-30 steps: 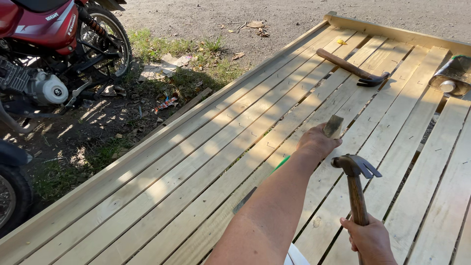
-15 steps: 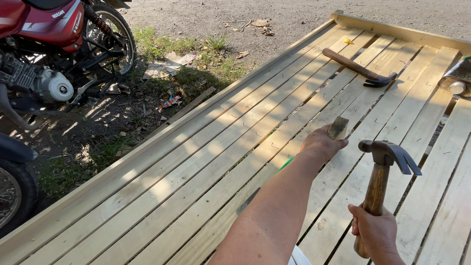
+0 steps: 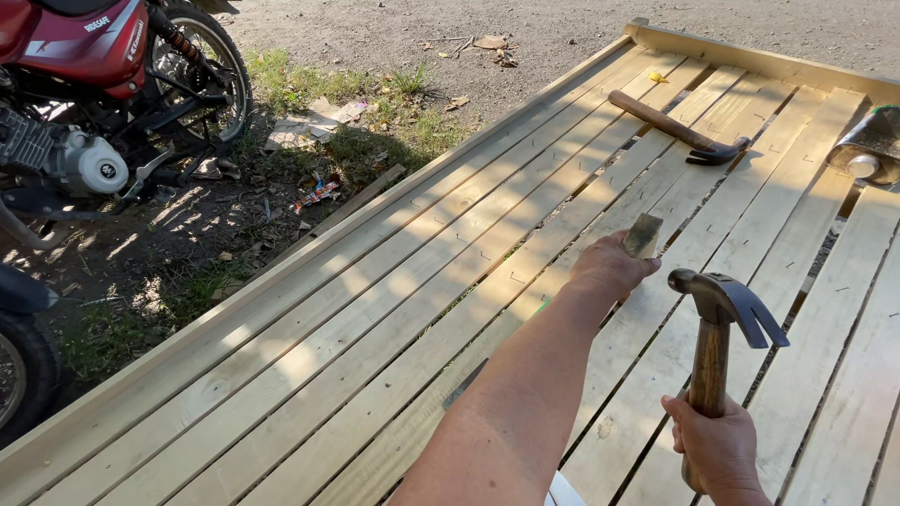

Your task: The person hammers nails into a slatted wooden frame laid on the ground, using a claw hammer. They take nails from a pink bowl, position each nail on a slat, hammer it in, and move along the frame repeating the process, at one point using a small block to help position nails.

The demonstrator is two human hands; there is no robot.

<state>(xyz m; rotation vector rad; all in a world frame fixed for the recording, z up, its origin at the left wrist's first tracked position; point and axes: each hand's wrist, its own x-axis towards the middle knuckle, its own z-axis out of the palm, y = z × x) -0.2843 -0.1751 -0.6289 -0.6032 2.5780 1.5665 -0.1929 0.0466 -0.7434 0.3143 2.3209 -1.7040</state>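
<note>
Your right hand [image 3: 717, 448] is wrapped tight around the wooden handle of a claw hammer [image 3: 720, 319], fingers closed with no gap. Half a second ago the hammer head stood higher and further right; now it has dropped lower and swung left toward your other hand, so this looks like the downstroke of a blow, though it has not landed. Your left hand [image 3: 609, 270] has stayed put, reaching out ahead of you, fingers closed on a small, pale, flat-ended wooden piece [image 3: 643, 234] held upright against the slatted panel [image 3: 375, 328]; what it is exactly you could not tell from here. The hammer has a dark steel head, curved claw pointing right, and a worn brown handle; it hangs in the air just right of and nearer than the held piece, not touching it. The panel is pale new slats with narrow gaps. A second hammer [image 3: 680, 131] lies far off on the slats. A red motorcycle [image 3: 94, 103] stands on dirt at far left.
</note>
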